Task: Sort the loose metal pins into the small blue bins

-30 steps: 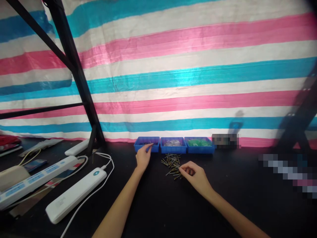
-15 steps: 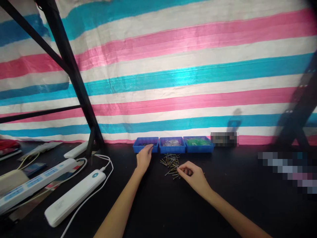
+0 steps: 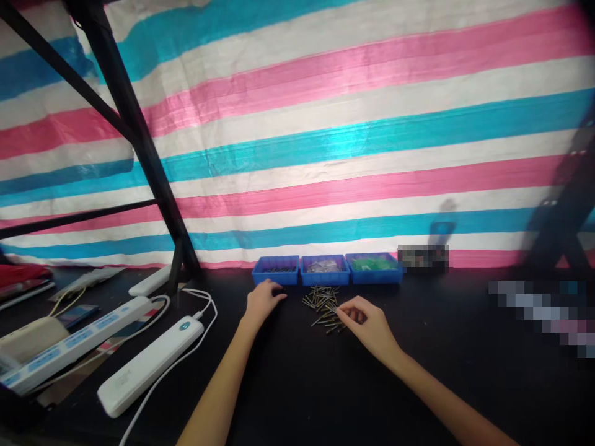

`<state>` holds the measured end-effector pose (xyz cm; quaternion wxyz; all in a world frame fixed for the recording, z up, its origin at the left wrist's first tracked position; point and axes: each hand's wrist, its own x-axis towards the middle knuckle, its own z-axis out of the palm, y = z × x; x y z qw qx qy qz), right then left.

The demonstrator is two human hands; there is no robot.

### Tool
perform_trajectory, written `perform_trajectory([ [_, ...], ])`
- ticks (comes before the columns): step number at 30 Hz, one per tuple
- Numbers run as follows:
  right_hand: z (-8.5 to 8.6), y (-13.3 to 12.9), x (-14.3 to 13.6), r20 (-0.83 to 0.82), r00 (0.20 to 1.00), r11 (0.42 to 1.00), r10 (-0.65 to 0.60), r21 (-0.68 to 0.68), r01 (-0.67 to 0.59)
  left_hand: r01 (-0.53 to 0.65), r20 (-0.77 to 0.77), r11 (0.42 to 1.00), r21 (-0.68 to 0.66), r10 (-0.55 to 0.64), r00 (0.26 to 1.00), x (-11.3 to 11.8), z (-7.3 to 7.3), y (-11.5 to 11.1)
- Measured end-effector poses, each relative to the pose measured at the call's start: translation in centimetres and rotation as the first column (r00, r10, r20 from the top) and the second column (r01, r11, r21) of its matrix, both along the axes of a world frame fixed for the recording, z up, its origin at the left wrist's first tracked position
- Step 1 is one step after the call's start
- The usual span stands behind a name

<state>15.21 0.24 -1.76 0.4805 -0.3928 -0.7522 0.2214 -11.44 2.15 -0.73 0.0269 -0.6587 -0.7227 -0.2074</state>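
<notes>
My left hand (image 3: 264,302) is in front of the left blue bin (image 3: 276,277), thumb and fingers apart, holding nothing that I can see. That bin has dark small parts inside. Right of centre, my right hand (image 3: 364,317) is pinched at the right edge of a loose pile of screws (image 3: 321,300); what its fingertips hold is too small to make out. Behind the pile stand the middle blue bin (image 3: 325,279), with clear packets, and the right blue bin (image 3: 375,277), with green parts.
At left on the black table (image 3: 297,384) lie a white box-like device (image 3: 151,365) with a cable, a power strip (image 3: 79,341) and a phone. A black metal frame (image 3: 153,173) rises at left before a striped sheet (image 3: 353,148).
My left hand has drawn back from over the left bin to the table in front of it. My right hand stays by the screws, and the view has shifted slightly.
</notes>
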Motion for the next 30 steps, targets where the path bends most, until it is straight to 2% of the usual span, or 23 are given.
perform_trajectory([
  [3,-0.1,0.1,0.0,0.004,1.000,1.000,-0.003,0.007,0.003,-0.011,-0.067,0.999,-0.049,0.008,0.998,-0.2,-0.3,0.0],
  [13,-0.2,0.2,0.3,0.015,1.000,0.999,-0.015,0.033,0.015,-0.046,-0.203,0.999,0.005,0.046,0.978,0.1,-0.6,0.1],
  [18,-0.1,0.1,0.2,0.001,1.000,1.000,-0.015,0.022,0.015,-0.046,-0.152,0.999,0.010,0.047,0.987,-0.2,-0.7,0.0],
  [22,-0.2,0.2,0.1,0.003,1.000,1.000,-0.015,0.006,0.015,0.113,0.051,0.993,0.046,-0.115,0.992,1.9,-1.0,-0.3],
  [24,-0.3,0.3,0.1,0.004,1.000,1.000,-0.009,-0.020,0.009,0.212,0.213,0.975,0.060,-0.220,0.952,3.9,-1.3,-0.3],
  [26,-0.4,0.5,0.1,0.001,1.000,0.998,-0.003,-0.058,0.003,0.288,0.375,0.951,0.114,-0.310,0.874,6.0,-1.3,-0.4],
  [30,-0.4,0.6,0.0,-0.038,0.999,0.990,0.038,-0.133,-0.043,0.350,0.645,0.895,0.276,-0.443,0.623,9.3,-1.0,-1.1],
])
